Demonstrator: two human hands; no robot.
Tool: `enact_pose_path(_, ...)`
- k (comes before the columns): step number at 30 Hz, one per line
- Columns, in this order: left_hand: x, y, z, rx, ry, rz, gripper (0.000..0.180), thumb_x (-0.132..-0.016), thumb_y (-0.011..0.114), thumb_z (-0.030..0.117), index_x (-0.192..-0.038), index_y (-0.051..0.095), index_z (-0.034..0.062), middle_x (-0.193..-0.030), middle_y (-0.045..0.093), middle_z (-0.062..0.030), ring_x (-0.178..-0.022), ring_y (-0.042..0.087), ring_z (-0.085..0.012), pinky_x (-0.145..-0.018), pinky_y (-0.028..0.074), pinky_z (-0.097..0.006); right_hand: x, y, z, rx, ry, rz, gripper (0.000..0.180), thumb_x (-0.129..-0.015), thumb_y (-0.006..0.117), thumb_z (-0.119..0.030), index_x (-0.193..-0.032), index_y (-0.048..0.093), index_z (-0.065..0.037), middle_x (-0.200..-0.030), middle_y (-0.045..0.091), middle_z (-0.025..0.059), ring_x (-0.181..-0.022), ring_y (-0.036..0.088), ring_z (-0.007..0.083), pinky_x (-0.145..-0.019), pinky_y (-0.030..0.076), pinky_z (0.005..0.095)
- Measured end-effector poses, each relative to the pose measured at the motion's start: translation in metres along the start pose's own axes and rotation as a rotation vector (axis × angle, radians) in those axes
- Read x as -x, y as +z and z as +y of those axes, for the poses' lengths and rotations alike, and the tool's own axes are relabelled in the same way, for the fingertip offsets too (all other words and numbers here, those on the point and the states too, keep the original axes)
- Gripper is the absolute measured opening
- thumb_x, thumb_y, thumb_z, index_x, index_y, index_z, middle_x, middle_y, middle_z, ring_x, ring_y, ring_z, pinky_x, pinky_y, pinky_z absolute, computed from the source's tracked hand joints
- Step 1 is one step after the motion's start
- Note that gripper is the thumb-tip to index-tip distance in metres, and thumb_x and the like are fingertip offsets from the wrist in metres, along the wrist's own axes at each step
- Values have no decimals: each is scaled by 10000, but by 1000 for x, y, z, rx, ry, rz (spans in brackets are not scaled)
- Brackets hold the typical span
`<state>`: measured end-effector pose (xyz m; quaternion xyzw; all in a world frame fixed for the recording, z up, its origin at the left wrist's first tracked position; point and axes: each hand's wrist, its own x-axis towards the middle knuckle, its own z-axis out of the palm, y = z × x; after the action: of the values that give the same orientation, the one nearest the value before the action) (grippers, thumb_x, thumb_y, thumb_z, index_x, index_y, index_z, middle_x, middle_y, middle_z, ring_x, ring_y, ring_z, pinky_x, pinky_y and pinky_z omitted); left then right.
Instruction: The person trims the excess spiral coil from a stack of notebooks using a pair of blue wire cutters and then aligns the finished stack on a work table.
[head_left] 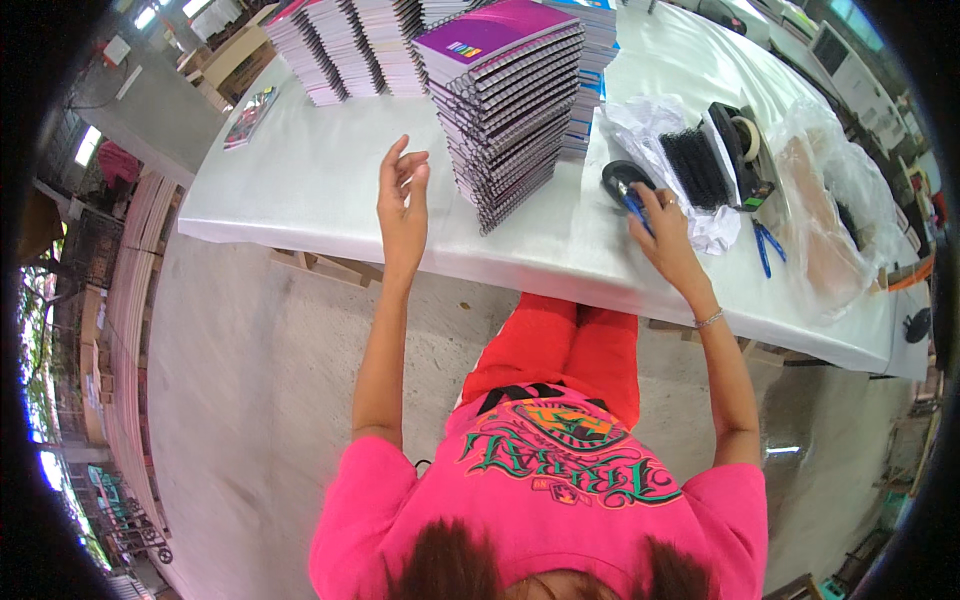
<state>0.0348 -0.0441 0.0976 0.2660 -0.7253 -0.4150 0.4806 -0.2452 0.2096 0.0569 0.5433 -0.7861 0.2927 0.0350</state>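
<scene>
Right at the near part of the white tabletop (pixel 330 190), the right hand (pixel 665 225) rests on one round black disc-shaped thing (pixel 622 180), its fingers (pixel 645 200) curled together around a blue-handled tool (pixel 636 210); what kind of tool it is cannot be told. The disc is dark, flat and glossy, lying just beside a crumpled clear plastic bag (pixel 640 125). On that bag sits one bundle of black spiral binding coils (pixel 693 165), and just behind it stands one tape dispenser (pixel 740 145) with a pale roll. One pair of blue-handled pliers (pixel 768 248) lies on the tabletop to the right of the hand, near a second, larger clear bag (pixel 825 200) holding something brownish.

The left hand (pixel 403 205) is lifted above the tabletop, empty, its fingers loosely apart and bent, touching nothing. Between the two hands rises one tall leaning stack of spiral-bound notebooks (pixel 505 120) with a purple cover on top. Behind it at least three more stacks (pixel 345 45) stand in a row. One single colourful booklet (pixel 250 115) lies well apart at the far left edge.
</scene>
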Motion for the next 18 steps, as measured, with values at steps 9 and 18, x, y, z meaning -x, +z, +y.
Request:
enact_pose_path(9, 26, 32, 39, 145, 109, 105, 464, -1049, 534, 275, -1434, 473, 24, -1234, 558, -111, -1164, 542, -216, -1042, 423, -387, -49, -54, -73, -992, 359, -30, 517, -1037, 552, -461, -1334, 589, -40, -991, 615, 23, -861, 588, 89, -738, 471, 230)
enact_pose_path(18, 8, 37, 77, 55, 230, 176, 450, -1034, 580, 216, -1436, 475, 43, -1212, 545, -88, -1110, 539, -186, -988, 443, -350, -63, -73, -125, -677, 10, 85, 489, -1007, 587, -470, -1249, 650, -50, -963, 671, 146, -872, 636, 224, -780, 502, 329)
